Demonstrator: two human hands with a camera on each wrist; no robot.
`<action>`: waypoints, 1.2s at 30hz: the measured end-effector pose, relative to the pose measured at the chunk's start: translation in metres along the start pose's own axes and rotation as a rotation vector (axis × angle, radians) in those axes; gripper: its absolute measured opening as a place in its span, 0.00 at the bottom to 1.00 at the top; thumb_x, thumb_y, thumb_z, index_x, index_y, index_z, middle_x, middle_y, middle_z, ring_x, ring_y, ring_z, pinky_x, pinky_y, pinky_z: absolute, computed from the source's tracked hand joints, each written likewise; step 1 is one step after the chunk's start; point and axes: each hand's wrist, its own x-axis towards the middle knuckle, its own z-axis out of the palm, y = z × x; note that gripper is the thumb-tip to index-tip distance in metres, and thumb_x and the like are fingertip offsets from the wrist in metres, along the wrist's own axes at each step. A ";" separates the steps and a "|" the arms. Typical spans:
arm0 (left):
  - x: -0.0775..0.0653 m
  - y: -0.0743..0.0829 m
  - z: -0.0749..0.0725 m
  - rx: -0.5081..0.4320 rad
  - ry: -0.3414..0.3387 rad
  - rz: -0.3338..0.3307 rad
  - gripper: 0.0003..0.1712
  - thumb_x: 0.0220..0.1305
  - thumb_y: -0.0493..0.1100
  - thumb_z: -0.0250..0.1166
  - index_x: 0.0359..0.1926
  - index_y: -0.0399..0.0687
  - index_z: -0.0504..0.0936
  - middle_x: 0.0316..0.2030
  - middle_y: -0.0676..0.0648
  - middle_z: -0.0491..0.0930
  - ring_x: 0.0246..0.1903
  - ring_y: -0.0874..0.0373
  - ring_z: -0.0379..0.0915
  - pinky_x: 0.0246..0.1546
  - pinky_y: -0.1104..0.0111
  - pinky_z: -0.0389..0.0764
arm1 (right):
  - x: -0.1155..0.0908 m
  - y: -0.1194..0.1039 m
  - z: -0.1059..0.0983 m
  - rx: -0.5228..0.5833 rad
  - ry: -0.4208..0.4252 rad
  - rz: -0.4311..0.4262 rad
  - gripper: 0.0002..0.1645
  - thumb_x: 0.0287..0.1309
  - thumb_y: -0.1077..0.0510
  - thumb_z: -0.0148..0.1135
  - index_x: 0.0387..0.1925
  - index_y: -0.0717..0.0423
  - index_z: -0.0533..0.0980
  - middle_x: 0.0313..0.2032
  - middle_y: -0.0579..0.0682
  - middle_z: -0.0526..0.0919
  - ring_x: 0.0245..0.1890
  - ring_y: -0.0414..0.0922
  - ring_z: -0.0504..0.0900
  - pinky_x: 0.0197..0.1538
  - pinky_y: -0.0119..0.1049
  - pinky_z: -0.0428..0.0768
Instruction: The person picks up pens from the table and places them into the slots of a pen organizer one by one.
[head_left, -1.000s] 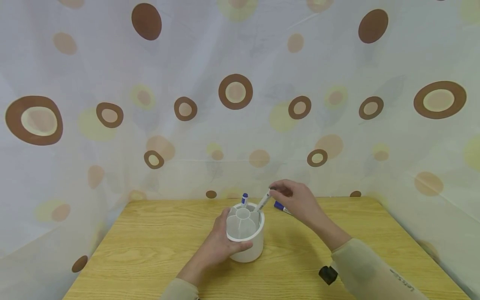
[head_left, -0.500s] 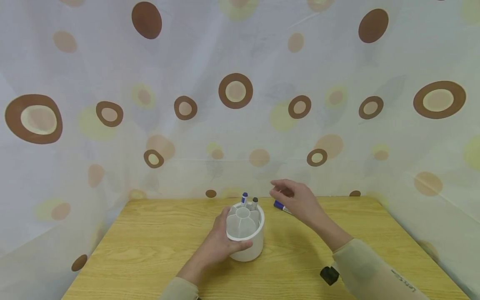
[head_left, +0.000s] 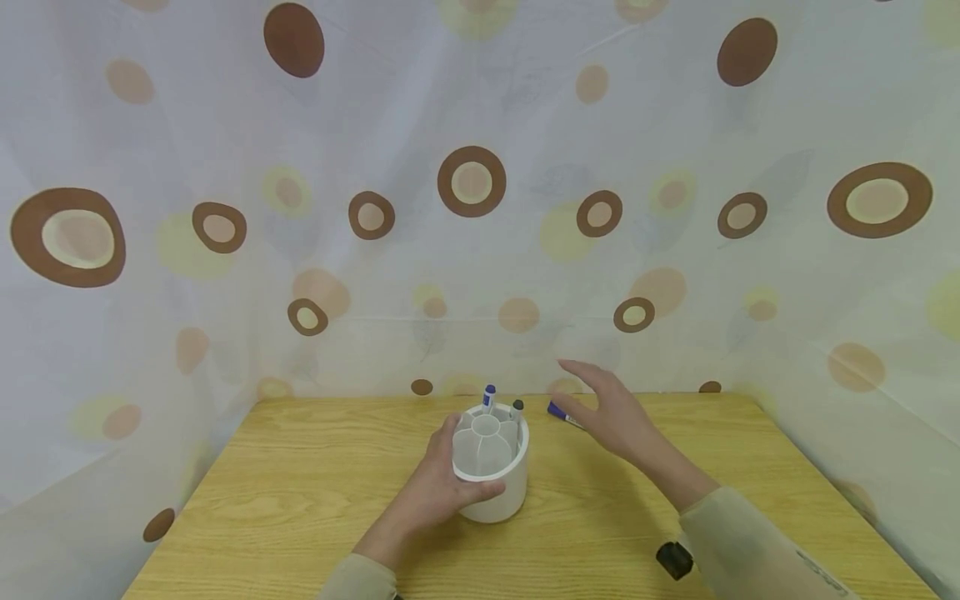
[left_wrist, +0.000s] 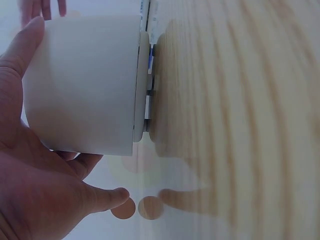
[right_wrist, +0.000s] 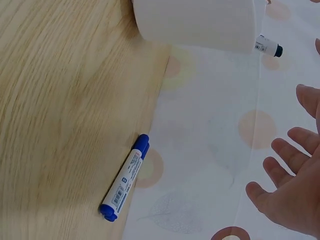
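A white round pen holder [head_left: 504, 502] with several compartments stands on the wooden table. My left hand [head_left: 438, 492] grips its left side, thumb across the front and fingers round the far side. Two markers stand in it: a blue-capped marker [head_left: 488, 400] at the back and a black-capped marker [head_left: 517, 410] at the right rear. My right hand [head_left: 618, 417] hovers right of the holder, fingers spread and holding nothing. Below it a white marker with blue ends [right_wrist: 125, 177] lies on the table, its far part hidden by the hand in the head view.
The wooden table [head_left: 315, 483] reaches back to a curtain [head_left: 480, 275] patterned with brown and pale circles. A small black device [head_left: 674, 560] sits at the right sleeve.
My right hand has let go of the black-capped marker, which dropped into the pen holder and now leans right. The hand has opened wider and drawn slightly right. My left hand has stayed put.
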 end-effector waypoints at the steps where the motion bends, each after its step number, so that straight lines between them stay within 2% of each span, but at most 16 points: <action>1: 0.000 0.000 0.000 0.001 -0.001 0.000 0.72 0.57 0.57 0.87 0.87 0.43 0.49 0.73 0.32 0.64 0.65 0.39 0.74 0.69 0.40 0.74 | -0.001 0.003 0.000 -0.010 -0.001 -0.010 0.38 0.80 0.48 0.67 0.80 0.60 0.69 0.78 0.64 0.71 0.80 0.67 0.65 0.78 0.70 0.63; 6: 0.000 0.000 0.000 0.001 -0.008 0.000 0.71 0.57 0.57 0.87 0.86 0.43 0.49 0.73 0.32 0.64 0.65 0.39 0.74 0.68 0.39 0.76 | -0.010 0.015 0.000 -0.081 -0.016 -0.014 0.42 0.80 0.48 0.66 0.83 0.62 0.63 0.80 0.66 0.66 0.80 0.69 0.61 0.78 0.71 0.61; 13: 0.000 0.000 0.000 0.007 -0.013 -0.001 0.71 0.57 0.57 0.87 0.87 0.44 0.49 0.73 0.32 0.64 0.65 0.39 0.74 0.68 0.39 0.76 | -0.018 0.033 -0.004 -0.139 -0.039 0.025 0.49 0.80 0.44 0.66 0.86 0.62 0.57 0.83 0.68 0.59 0.81 0.70 0.58 0.79 0.71 0.59; 28: -0.001 0.001 -0.001 0.003 -0.016 -0.014 0.72 0.57 0.57 0.87 0.87 0.44 0.48 0.74 0.32 0.64 0.65 0.38 0.74 0.68 0.39 0.77 | -0.029 0.066 -0.011 -0.140 -0.120 0.111 0.51 0.82 0.42 0.63 0.87 0.63 0.53 0.82 0.72 0.60 0.79 0.74 0.59 0.76 0.75 0.62; 36: -0.002 0.003 -0.002 0.003 -0.022 -0.021 0.73 0.58 0.58 0.86 0.87 0.43 0.47 0.74 0.31 0.63 0.66 0.37 0.74 0.69 0.37 0.76 | -0.034 0.082 -0.010 -0.133 -0.156 0.156 0.50 0.81 0.39 0.63 0.85 0.66 0.58 0.79 0.73 0.63 0.78 0.75 0.62 0.73 0.75 0.65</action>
